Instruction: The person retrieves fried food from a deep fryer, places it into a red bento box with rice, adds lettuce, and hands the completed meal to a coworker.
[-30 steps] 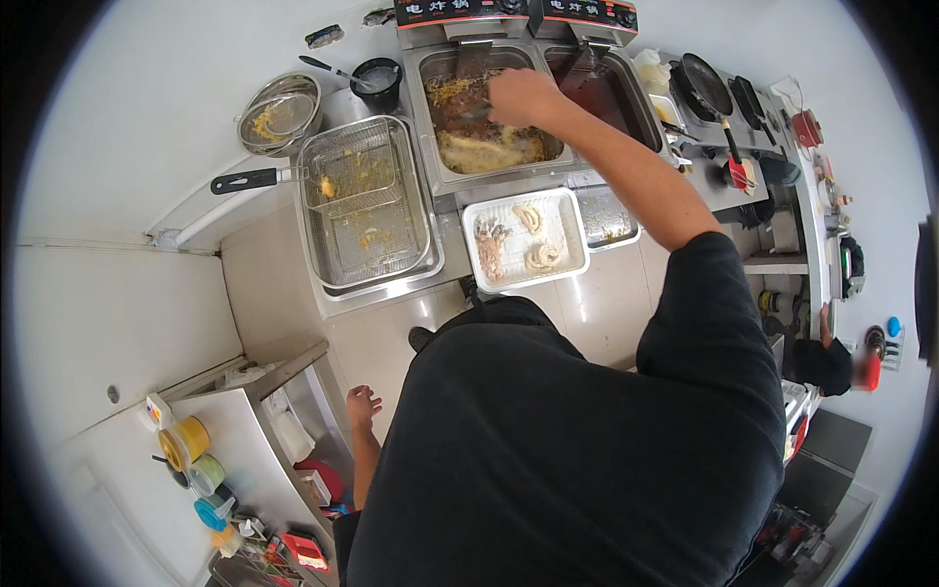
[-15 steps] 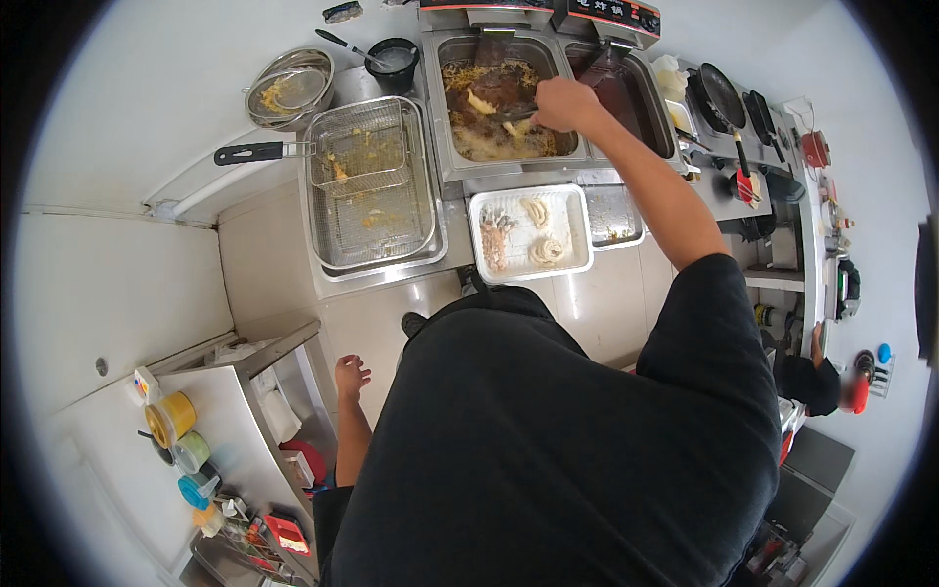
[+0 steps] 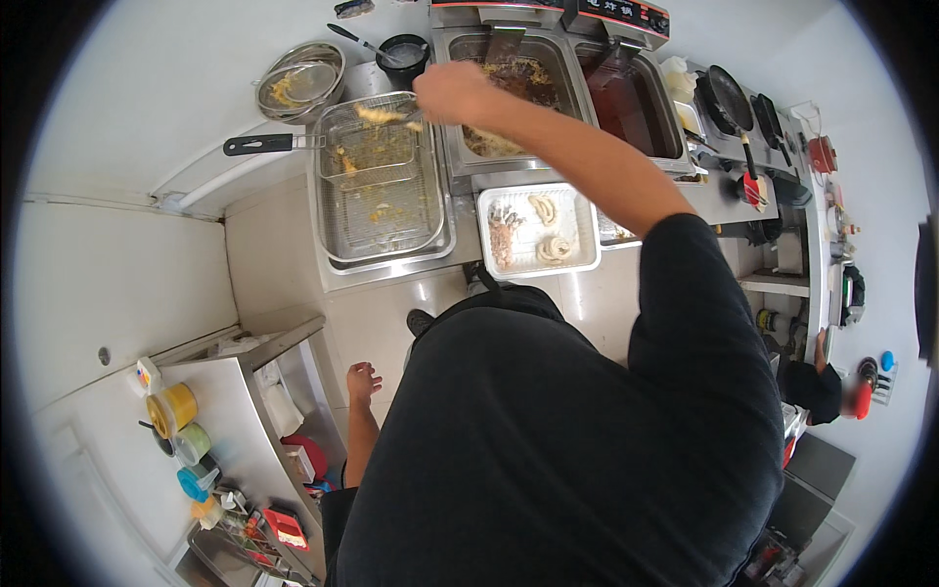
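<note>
My right hand (image 3: 450, 90) is stretched far forward, closed on a thin utensil that carries a golden fried piece (image 3: 377, 114). The piece hangs over the far end of a rectangular wire basket (image 3: 381, 210) with a black handle, which rests in a steel pan and holds a few fried scraps. Just right of the hand is the fryer vat (image 3: 523, 73) with dark oil and pieces floating in it. My left hand (image 3: 362, 380) hangs at my side, fingers loosely apart, holding nothing.
A white tray (image 3: 585, 227) of raw pieces sits below the fryer. A second vat (image 3: 634, 98) of reddish oil lies to the right, then black pans (image 3: 726, 96). A round strainer bowl (image 3: 298, 78) and black pot (image 3: 403, 54) stand at the back. Coloured cups (image 3: 176, 411) sit lower left.
My right hand has swung left from over the fryer vat to over the wire basket, bringing a fried piece with it. My left hand stays down at my side.
</note>
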`<action>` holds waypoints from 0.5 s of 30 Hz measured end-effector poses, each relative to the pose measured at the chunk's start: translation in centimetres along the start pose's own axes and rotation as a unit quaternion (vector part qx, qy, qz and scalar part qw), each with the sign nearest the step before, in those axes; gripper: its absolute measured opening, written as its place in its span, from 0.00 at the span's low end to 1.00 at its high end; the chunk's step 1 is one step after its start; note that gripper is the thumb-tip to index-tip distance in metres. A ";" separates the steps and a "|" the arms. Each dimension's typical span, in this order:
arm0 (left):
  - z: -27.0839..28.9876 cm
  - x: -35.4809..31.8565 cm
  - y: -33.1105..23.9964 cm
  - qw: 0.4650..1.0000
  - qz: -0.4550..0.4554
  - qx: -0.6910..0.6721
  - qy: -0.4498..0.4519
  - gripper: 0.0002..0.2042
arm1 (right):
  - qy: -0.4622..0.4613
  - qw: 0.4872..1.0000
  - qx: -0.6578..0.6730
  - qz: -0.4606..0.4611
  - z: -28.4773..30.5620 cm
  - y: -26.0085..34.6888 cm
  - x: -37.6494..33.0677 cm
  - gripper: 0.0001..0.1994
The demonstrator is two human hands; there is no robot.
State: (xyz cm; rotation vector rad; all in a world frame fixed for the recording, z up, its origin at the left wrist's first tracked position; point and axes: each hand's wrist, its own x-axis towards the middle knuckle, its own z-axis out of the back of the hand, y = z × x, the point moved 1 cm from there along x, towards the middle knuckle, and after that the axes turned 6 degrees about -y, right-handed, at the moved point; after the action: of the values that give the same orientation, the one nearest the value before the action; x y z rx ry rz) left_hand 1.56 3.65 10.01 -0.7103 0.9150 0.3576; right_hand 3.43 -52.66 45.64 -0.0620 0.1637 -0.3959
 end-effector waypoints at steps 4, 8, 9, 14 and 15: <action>0.4 0.0 1.2 0.999 0.000 -0.043 -0.007 0.13 | -0.033 0.998 0.034 -0.031 0.4 0.4 1.4 0.16; 0.6 0.2 2.6 0.998 0.003 -0.063 -0.005 0.13 | -0.054 0.996 -0.016 -0.064 2.0 -9.9 -1.9 0.17; 0.4 0.1 2.8 0.998 0.012 -0.059 -0.007 0.13 | -0.012 0.995 -0.084 -0.061 1.8 -12.2 -2.6 0.18; -0.7 -0.2 2.6 1.000 -0.021 0.021 0.010 0.14 | 0.200 0.946 0.108 -0.230 -4.1 -17.9 -6.5 0.20; -0.8 -0.1 2.4 1.000 -0.017 0.023 0.013 0.14 | 0.208 0.942 0.118 -0.235 -5.5 -18.1 -6.7 0.20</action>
State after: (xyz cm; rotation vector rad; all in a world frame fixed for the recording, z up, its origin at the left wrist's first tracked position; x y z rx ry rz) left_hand -0.31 4.78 8.81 -0.6888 0.9319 0.2971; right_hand -10.44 -66.91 42.85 0.2260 0.5225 -0.9026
